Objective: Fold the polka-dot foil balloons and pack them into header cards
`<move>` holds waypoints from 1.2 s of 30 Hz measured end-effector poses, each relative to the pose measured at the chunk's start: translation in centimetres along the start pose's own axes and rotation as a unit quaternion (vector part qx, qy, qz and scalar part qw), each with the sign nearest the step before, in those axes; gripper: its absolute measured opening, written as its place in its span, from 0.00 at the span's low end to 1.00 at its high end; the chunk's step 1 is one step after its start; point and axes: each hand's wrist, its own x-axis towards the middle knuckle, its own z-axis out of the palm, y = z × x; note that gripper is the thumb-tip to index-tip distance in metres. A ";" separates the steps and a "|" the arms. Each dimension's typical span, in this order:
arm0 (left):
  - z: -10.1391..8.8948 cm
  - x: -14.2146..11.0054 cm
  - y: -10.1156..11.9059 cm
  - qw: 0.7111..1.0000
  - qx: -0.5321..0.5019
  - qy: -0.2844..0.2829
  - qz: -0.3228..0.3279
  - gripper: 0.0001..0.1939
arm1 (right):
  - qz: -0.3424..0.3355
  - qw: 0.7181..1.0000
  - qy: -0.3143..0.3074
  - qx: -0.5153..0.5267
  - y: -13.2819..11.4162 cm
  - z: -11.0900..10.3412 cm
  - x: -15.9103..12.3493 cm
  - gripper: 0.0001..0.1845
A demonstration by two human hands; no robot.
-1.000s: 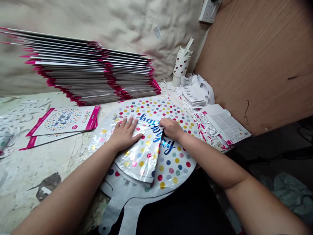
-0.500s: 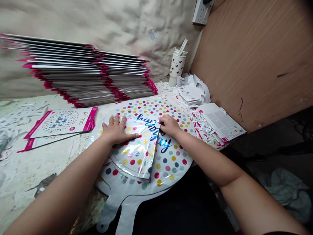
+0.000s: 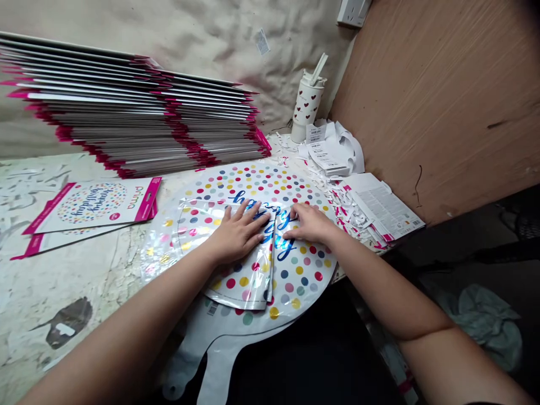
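Flat foil balloons (image 3: 304, 281), round and white with coloured dots and blue "happy birthday" lettering, lie stacked at the table's front edge, tails hanging toward me. On top is a folded foil balloon (image 3: 236, 284), its straight folded edge running near the middle of the stack. My left hand (image 3: 241, 232) lies flat on this folded balloon with its fingers stretched toward that edge. Just right of the edge, my right hand (image 3: 311, 223) rests on the lettering of the balloon beneath, thumb and bent fingers apart, holding nothing.
A tall leaning stack of pink-edged card packets (image 3: 169, 124) stands at the back left. Two printed packets (image 3: 101, 205) lie at left. A heart-patterned tumbler (image 3: 306, 107), label strips (image 3: 331, 154), paper scraps (image 3: 348, 211) and a packet lying back-up (image 3: 382, 208) are at right.
My left hand has slid right across the folded balloon to near its folded edge. My right hand has opened from its pinch at that edge and moved slightly right. The view has shifted a little.
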 end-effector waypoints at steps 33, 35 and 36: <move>-1.2 -13.2 -12.1 0.949 -0.147 0.174 -0.217 0.24 | -0.352 0.907 -0.112 0.204 -0.5 2.3 -5.9 0.26; -0.8 -12.0 -11.4 0.952 -0.129 0.185 -0.208 0.22 | -0.351 0.908 -0.106 0.202 -0.5 2.4 -6.0 0.26; -0.5 -11.5 -11.1 0.951 -0.117 0.194 -0.208 0.21 | -0.351 0.909 -0.105 0.201 -0.5 2.4 -6.1 0.26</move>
